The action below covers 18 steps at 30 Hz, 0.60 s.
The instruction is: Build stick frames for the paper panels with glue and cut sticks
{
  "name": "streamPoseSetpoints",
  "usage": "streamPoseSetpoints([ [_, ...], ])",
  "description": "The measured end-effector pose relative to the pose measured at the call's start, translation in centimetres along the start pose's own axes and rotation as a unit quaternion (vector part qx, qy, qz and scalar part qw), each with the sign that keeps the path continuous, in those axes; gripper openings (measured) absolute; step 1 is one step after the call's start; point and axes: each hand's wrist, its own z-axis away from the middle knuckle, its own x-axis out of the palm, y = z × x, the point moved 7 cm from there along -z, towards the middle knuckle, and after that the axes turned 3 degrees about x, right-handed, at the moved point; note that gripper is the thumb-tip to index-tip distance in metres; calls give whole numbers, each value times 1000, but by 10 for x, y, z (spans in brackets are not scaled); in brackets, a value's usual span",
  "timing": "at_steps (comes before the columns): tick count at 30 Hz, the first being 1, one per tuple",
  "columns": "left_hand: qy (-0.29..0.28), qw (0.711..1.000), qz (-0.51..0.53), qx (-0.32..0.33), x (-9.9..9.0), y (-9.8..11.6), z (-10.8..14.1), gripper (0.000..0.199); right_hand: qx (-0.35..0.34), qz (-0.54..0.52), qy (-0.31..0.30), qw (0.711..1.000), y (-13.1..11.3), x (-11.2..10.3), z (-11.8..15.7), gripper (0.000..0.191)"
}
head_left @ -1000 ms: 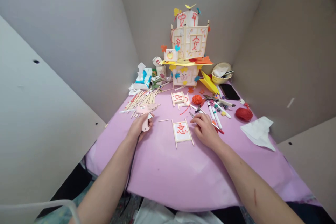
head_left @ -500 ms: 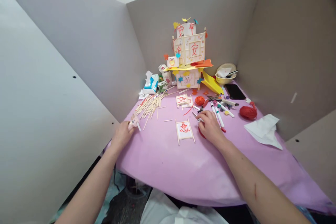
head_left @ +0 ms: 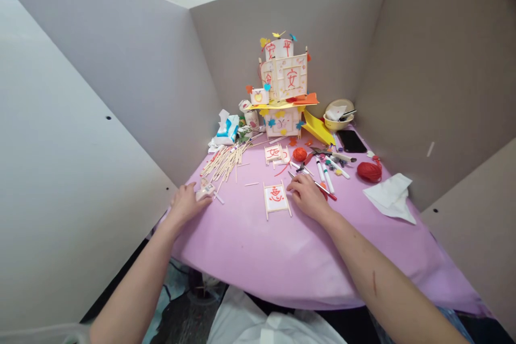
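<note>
My left hand (head_left: 188,202) rests at the left of the purple-covered table with its fingers apart, against a small pale glue gun (head_left: 206,191) lying there. My right hand (head_left: 305,193) is empty, its fingers spread and touching the table just right of a small stick frame (head_left: 276,199) with red writing on white paper. Scissors with red handles (head_left: 322,188) lie beyond the right fingers. Two more small framed panels (head_left: 274,155) overlap behind. Many loose wooden sticks (head_left: 226,161) are heaped beyond my left hand.
A tall decorated paper-and-stick lantern (head_left: 284,80) stands at the back. Tissues (head_left: 227,130) are left of it; a bowl (head_left: 337,121) and black phone (head_left: 352,141) are right. Red yarn (head_left: 369,172), markers (head_left: 328,179) and white cloth (head_left: 390,197) lie on the right.
My left hand has put the glue gun down and loosened its grip. My right hand has let go of the scissors and moved closer to the near frame. The view has shifted slightly.
</note>
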Motion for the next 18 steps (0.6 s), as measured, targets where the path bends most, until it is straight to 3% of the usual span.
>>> streamPoseSetpoints([
  [2,107,993,43,21,-18,28,9,67,-11,-12,-1,1000,-1,1,0,26],
  [4,161,971,151,93,-21,72,20,45,-25,-23,-5,999,-3,2,1,26],
  [7,95,939,263,199,10,147,27,32,-42,-29,-17,999,-7,5,1,28],
  [9,66,926,287,236,35,182,27,26,-45,-25,-20,998,-8,5,1,31],
  [12,81,927,279,238,59,199,22,24,-39,-10,-24,999,-7,6,0,36],
  [18,90,928,275,236,69,188,22,25,-40,19,-57,997,-8,14,1,31],
])
